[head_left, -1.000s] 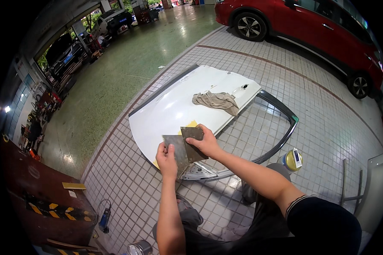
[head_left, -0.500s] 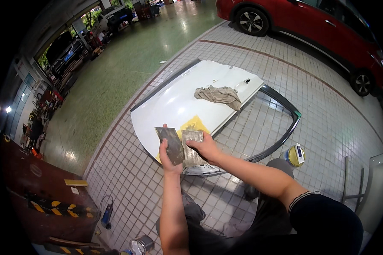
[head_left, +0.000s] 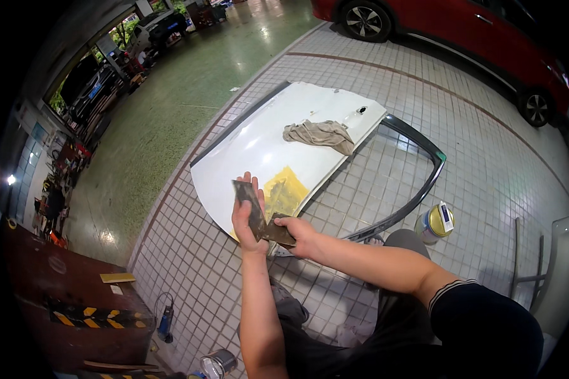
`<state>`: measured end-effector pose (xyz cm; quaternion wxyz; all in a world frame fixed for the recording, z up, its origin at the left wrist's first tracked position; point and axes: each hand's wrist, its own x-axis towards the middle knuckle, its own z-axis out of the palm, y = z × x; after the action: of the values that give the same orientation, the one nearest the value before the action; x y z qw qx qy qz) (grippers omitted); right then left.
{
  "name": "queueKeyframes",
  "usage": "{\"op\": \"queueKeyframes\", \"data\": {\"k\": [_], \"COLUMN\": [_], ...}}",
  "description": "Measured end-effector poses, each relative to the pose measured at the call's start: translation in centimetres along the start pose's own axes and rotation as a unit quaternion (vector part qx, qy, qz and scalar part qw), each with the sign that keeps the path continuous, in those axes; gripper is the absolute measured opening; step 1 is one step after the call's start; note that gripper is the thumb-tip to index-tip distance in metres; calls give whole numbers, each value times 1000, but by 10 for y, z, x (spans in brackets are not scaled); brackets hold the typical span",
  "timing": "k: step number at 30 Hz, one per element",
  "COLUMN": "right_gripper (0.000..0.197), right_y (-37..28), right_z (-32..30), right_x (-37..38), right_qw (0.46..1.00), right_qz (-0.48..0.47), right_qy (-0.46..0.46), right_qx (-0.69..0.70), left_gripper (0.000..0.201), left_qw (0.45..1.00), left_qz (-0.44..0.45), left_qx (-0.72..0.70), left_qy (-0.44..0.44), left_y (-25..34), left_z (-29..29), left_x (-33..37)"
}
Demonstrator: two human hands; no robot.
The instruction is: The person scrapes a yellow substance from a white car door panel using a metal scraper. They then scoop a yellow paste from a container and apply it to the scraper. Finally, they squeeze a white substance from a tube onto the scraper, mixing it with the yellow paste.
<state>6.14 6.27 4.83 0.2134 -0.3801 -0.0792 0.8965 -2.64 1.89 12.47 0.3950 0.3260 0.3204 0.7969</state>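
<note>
My left hand [head_left: 248, 218] is closed around a dark, flat putty spreader [head_left: 250, 201], with its thumb across the face and its fingertips showing past the far edge. A second dark putty spreader [head_left: 281, 234] is pinched in my right hand [head_left: 299, 235], thumb on top. The two spreaders meet or overlap near the left palm; whether they touch is unclear. Just beyond my hands lies a white car door [head_left: 253, 148] with a yellow putty patch [head_left: 286, 191] by its right edge. A crumpled grey-beige cloth [head_left: 320, 136] rests on the panel.
The door's black window frame [head_left: 427, 155] extends right over the tiled floor [head_left: 354, 205]. A round tin [head_left: 434, 224] stands by my right knee, another open tin [head_left: 218, 362] at lower left. A blue power tool [head_left: 165, 323] is near the brown cabinet [head_left: 50, 271]; a red car [head_left: 442, 41] stands behind.
My right hand has moved down and tilted its spreader, which now shows a dark face instead of a smeared pale one. My left hand's fingers have straightened somewhat behind its spreader.
</note>
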Motion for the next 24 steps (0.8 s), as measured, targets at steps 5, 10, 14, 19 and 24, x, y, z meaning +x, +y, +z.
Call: {"op": "queueKeyframes", "data": {"k": [5,10,14,19,24], "right_gripper": [23,40,47,24,30], "right_y": [1,5,8,-3,-18], "right_z": [-1,-3,-9,0,7], "right_x": [9,26,44,41,24], "right_qw": [997,995,992,981,978], "right_qz": [-57,-85,-107,-158,-178], "right_qy": [50,53,69,107,108], "right_qx": [4,1,-12,-29,-11], "left_gripper": [68,69,70,70,67], "left_qw": [999,999,999,999,999], "left_qz": [-14,-16,-12,-18,-21], "left_qx": [32,31,44,37,33], "left_qy": [7,-6,-13,0,11], "left_y": [0,0,-3,-8,-16], "left_z": [15,19,22,28,32], "left_x": [-3,-3,-3,-9,-16]}}
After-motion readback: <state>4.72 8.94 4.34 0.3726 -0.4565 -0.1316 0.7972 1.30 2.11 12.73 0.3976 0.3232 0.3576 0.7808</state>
